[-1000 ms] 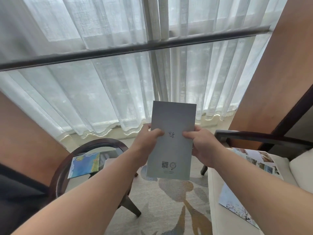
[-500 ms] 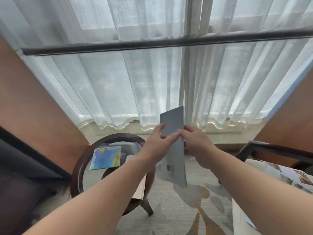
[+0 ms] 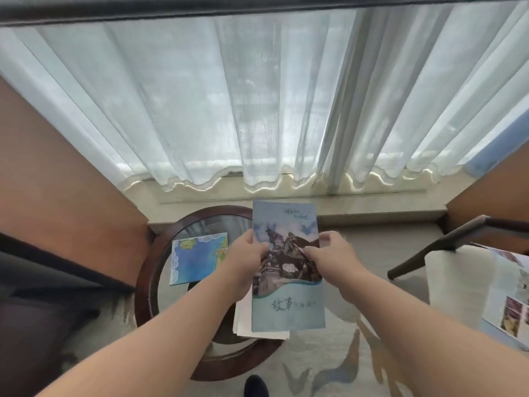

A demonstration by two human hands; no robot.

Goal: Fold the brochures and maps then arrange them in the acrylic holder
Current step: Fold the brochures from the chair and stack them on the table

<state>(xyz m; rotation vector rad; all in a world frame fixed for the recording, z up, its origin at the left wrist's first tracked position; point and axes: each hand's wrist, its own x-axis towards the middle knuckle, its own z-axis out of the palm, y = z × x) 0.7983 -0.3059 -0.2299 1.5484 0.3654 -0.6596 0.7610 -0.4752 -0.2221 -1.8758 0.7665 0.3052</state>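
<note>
Head view: brochure (image 3: 287, 282) held over table (image 3: 143, 285)

Observed: left hand (image 3: 246, 262) grips the brochure's left edge; right hand (image 3: 332, 259) pinches its right edge. Cover faces the camera, upright, above the round glass-topped table, where a blue map (image 3: 197, 259) lies flat.

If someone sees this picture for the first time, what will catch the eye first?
First the brochure with a statue pictured on its cover, held at the centre by the left hand and right hand, one at each side edge. Next the blue map lying flat on the round glass table to the left, and the white curtains filling the upper half.
</note>
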